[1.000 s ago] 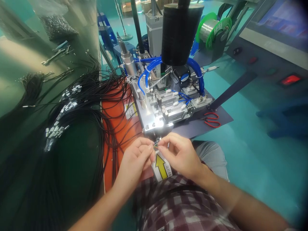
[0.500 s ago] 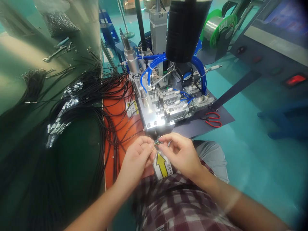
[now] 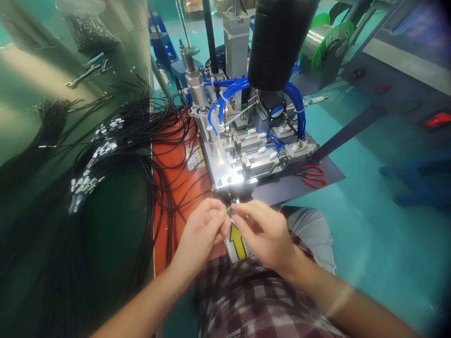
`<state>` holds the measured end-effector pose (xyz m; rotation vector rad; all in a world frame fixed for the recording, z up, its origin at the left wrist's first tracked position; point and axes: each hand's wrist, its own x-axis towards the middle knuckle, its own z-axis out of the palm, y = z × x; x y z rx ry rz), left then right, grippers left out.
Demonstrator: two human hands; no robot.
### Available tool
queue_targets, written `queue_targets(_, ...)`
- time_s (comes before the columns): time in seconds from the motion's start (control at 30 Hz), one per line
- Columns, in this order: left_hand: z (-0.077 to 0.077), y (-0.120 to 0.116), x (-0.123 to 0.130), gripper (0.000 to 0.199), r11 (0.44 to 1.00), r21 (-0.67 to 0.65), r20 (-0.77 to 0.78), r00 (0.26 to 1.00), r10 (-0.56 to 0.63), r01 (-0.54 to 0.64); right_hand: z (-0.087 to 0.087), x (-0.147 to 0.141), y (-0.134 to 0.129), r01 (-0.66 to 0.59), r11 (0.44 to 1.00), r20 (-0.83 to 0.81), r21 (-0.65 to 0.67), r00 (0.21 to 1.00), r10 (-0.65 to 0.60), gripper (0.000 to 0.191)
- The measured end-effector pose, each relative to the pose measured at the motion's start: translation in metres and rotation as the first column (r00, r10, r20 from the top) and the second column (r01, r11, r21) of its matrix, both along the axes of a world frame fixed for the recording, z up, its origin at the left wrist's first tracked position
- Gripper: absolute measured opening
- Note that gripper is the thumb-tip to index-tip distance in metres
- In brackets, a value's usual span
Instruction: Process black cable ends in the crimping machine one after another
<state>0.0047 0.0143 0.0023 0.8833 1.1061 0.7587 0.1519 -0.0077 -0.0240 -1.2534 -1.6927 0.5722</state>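
My left hand [image 3: 206,223] is closed in a pinch on the end of a cable, most of which is hidden by the fingers. Thin coloured wires [image 3: 229,210], greenish and orange, stick out from its fingertips. At these wires, the thumb and forefinger of my right hand [image 3: 264,227] come together from the other side, its other fingers curled. Just beyond both hands stands the front of a metal bench machine [image 3: 230,180] with blue air hoses. A white label with a yellow arrow [image 3: 237,243] lies below the fingertips.
Many black cables [image 3: 141,164] with silvery ends spread over the green table and orange mat [image 3: 176,188] at left. Red-handled scissors [image 3: 313,177] lie right of the machine. A black tube [image 3: 278,47] hangs above, with a green wire spool [image 3: 327,42] behind and a control box [image 3: 405,70] at right.
The right fingertips have shifted slightly at the wires, and the coloured strands look more spread. The left hand keeps its pinch. The view has moved a little.
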Motion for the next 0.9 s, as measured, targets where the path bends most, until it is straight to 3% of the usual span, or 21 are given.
queue_targets(0.2,-0.002,-0.001,0.000,0.015,1.000,0.003,-0.005,1.000,-0.009,0.009,0.004,0.003,0.005,-0.035,0.999,0.027,0.009,0.999,0.035,0.007)
queue_targets(0.47,-0.004,-0.002,-0.001,0.012,0.998,-0.028,-0.031,0.998,-0.053,0.052,0.013,0.012,0.015,-0.158,0.987,0.241,0.016,0.959,0.149,0.013)
queue_targets(0.67,0.000,0.000,-0.001,0.010,0.999,-0.002,-0.015,0.999,-0.048,0.048,0.004,0.017,0.010,-0.084,0.979,0.341,0.183,0.940,0.017,0.014)
queue_targets(0.77,0.000,0.000,-0.001,0.010,0.999,-0.009,-0.018,0.999,-0.049,0.049,0.000,0.016,0.007,-0.075,0.965,0.315,0.252,0.949,-0.009,0.011)
queue_targets(0.9,-0.001,-0.001,0.000,0.010,0.999,-0.002,-0.016,0.998,-0.055,0.055,0.003,0.012,0.008,-0.123,0.984,0.230,0.127,0.969,0.092,0.007)
